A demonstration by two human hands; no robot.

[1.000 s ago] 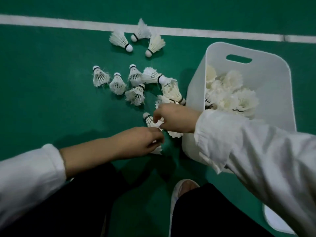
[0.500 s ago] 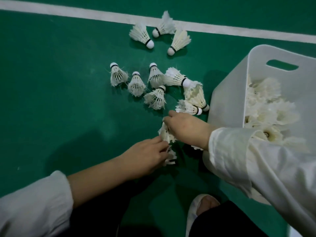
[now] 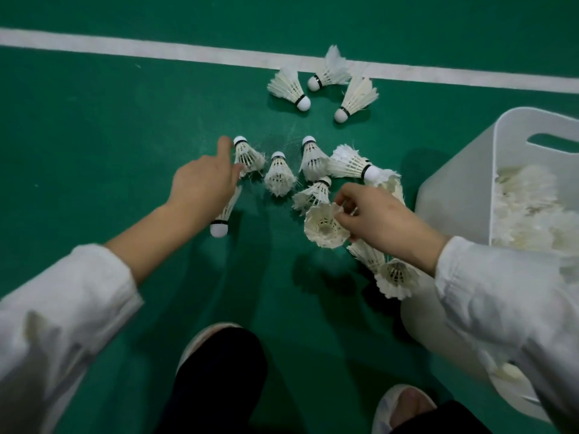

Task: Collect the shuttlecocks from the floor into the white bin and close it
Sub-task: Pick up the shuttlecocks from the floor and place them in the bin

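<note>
Shuttlecocks [image 3: 279,178] are strewn on the floor [image 3: 94,136] left of the white bin [image 3: 454,195], others are clutched in the left grip [image 3: 202,189] and right grip [image 3: 385,220], and could be dropped if more are grabbed.

The green floor [image 3: 94,136] carries a white line [image 3: 156,50] across the top of the frame. Three shuttlecocks [image 3: 289,86] lie on their sides at upper centre, one overlapping the line, and more crowd mid-frame, some cork-up. The white bin [image 3: 454,183] stands at the right edge, and two shoes [image 3: 404,402] at the bottom.
</note>
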